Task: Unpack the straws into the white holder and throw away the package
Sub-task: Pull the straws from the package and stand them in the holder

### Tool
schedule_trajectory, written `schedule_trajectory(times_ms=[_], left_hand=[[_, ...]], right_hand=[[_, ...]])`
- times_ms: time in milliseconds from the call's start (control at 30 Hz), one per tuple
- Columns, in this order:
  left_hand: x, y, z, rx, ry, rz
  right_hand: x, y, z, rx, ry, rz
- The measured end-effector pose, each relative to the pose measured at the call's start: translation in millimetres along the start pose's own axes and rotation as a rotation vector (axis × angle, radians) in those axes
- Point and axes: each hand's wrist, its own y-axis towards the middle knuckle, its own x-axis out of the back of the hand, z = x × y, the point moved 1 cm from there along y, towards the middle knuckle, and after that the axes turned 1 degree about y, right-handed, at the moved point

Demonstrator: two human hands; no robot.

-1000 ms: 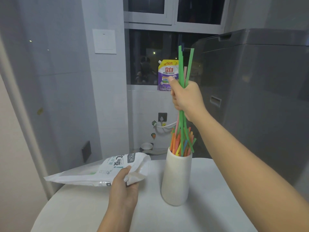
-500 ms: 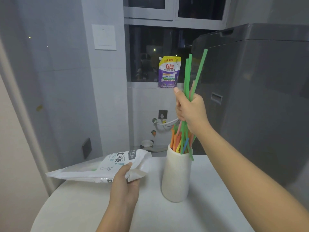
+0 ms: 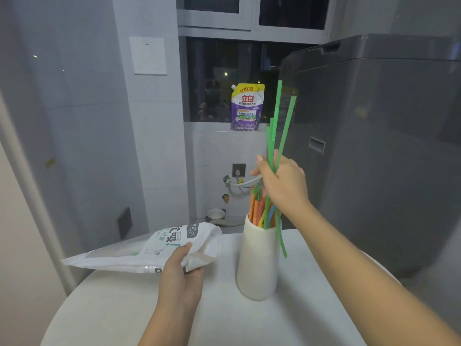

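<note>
— On the round white table, what stands there?
— One ribbed white holder with colourful straws; the right hand grips long green straws above it, the left hand grips the white plastic package.

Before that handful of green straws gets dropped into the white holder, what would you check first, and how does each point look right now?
1. Right hand has a firm grip on the green straws: ok.
2. All straw ends sit inside the white holder: not ok, one green straw hangs down outside its right wall.
3. Holder stands upright on the table: ok.
4. Room left among the coloured straws already inside: cannot tell.
5. Left hand holds the package out of the way: ok.
6. Package is empty: cannot tell, something green shows faintly through it.
</note>
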Motion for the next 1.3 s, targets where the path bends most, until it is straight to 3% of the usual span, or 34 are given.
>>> schedule_trajectory(times_ms=[67,167,300,600,1067,1300], left_hand=[[-0.4,0.2,-0.3,-0.005,0.001,-0.006],[-1.0,0.1,0.0,-0.002,-0.006,-0.007],[-0.4,-0.9,0.2,0.0,-0.002,-0.005],[-0.2,-1.9,-0.2,-0.01,0.035,0.001],[-1.2,-2.1,1.0,-0.007,0.022,-0.008],[-0.3,-0.4,-0.8,-0.007,0.03,0.001]], right_hand=[[0.9,2.9,-2.9,-0.002,-0.194,0.039],[3.4,1.9,-5.6,-0.007,-0.251,0.095],[12.2,-2.9,-0.8,0.057,-0.11,0.004],[8.4,-4.9,-5.8,0.034,0.103,0.025],[7.2,0.0,-9.7,-0.12,0.222,0.121],[0.8,-6.9,-12.0,-0.136,0.119,0.205]])
